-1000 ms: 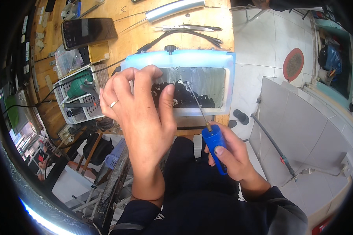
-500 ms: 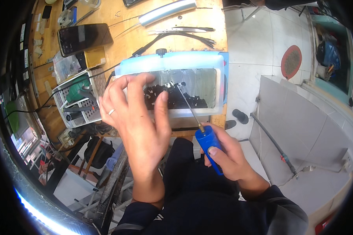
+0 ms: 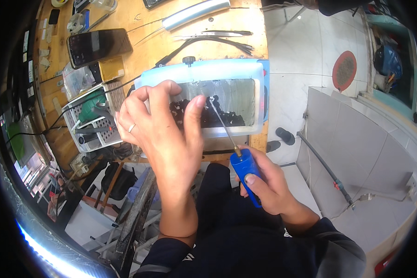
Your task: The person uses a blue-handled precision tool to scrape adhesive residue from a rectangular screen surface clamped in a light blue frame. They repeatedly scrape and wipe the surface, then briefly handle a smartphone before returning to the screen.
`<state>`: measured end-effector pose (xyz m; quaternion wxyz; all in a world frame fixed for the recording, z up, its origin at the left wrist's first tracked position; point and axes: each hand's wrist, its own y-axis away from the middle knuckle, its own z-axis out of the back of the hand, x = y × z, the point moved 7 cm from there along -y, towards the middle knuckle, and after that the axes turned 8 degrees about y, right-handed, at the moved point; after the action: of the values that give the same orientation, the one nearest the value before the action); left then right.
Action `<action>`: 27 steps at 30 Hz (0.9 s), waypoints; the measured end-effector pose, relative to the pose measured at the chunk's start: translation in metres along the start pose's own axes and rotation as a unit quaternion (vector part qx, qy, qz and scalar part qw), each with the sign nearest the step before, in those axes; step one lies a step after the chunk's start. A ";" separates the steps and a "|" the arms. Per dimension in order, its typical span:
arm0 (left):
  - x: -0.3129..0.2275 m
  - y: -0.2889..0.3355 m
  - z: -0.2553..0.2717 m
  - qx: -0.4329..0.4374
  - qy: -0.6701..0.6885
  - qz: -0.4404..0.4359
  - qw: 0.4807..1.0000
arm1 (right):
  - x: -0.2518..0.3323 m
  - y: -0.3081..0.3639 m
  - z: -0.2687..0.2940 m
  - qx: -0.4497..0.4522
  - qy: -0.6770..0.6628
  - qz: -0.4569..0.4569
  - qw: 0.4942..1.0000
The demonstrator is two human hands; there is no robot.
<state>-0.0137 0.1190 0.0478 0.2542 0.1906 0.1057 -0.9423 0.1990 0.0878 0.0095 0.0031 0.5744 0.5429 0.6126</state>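
My right hand [image 3: 268, 185] grips a blue-handled tool [image 3: 245, 169] with a brass collar and a long thin metal shaft, thumb resting on the handle. The shaft's tip touches or hovers just over a flat rectangular panel [image 3: 238, 92], at the border of a ragged black layer [image 3: 222, 116] and a grey area. Under the panel is a pale blue-white framed device [image 3: 204, 69] with a black knob [image 3: 188, 60] at its far side. My left hand [image 3: 160, 120], wearing a ring, arches over the panel's left part, fingers bent and thumb apart, with nothing visible between them. It hides that end.
A phone [image 3: 99, 46] lies at the far left of the wooden bench [image 3: 146, 46]. Beside it stands a white basket [image 3: 85, 146] of tools. Tweezers [image 3: 213, 34], dark cables [image 3: 227, 44] and a silvery roll [image 3: 197, 14] lie beyond the device. Tiled floor stretches right.
My left thumb has risen slightly away from me over the black layer. The tool's tip has shifted very slightly, with the grip unchanged.
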 end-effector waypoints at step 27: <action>-0.011 0.003 0.000 0.027 0.010 0.016 0.999 | -0.003 0.006 0.006 -0.032 0.007 0.026 0.999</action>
<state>-0.0035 0.1211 0.0520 0.2630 0.2081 0.0798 -0.9387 0.2079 0.0876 0.0099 0.0015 0.5840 0.5079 0.6332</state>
